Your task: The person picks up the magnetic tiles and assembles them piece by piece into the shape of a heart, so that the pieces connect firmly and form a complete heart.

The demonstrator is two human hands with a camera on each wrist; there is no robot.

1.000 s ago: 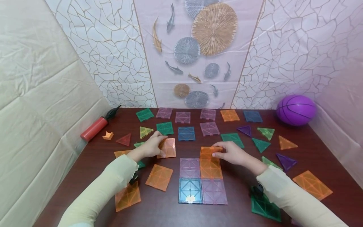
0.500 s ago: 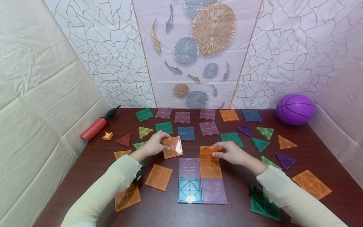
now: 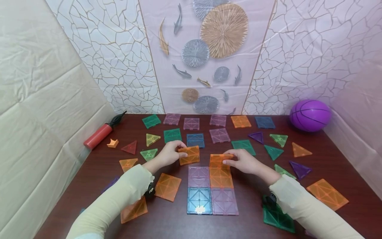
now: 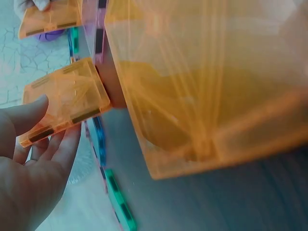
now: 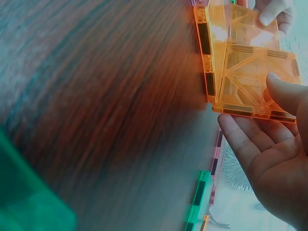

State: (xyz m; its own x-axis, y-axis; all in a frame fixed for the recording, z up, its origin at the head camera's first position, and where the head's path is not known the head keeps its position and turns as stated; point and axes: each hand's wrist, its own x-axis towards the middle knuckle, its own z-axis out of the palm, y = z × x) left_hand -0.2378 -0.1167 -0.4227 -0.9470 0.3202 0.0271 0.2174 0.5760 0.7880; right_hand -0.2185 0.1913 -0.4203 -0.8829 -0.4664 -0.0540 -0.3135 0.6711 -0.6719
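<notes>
The left hand (image 3: 169,153) pinches a square orange tile (image 3: 191,155) tilted above the table, behind and left of a flat two-by-two block. In the left wrist view the thumb lies on that tile's (image 4: 72,98) face, fingers behind it. The right hand (image 3: 243,160) pinches another orange tile (image 3: 216,160), standing upright at the back edge of the block's flat orange tile (image 3: 221,177). In the right wrist view, this upright tile (image 5: 260,82) is between thumb and fingers. The block also has two purple tiles (image 3: 199,176) (image 3: 224,201) and a blue tile (image 3: 199,200).
Square tiles such as a blue one (image 3: 195,140) and a green one (image 3: 172,135) lie behind the hands. Triangles (image 3: 274,152) are scattered at both sides. A red pump (image 3: 98,136) is at back left, a purple ball (image 3: 310,115) at back right. An orange tile (image 3: 168,187) lies left of the block.
The left hand has lifted its orange tile and moved it right, toward the block, tilting it more upright. The right hand and its upright tile have stayed in place.
</notes>
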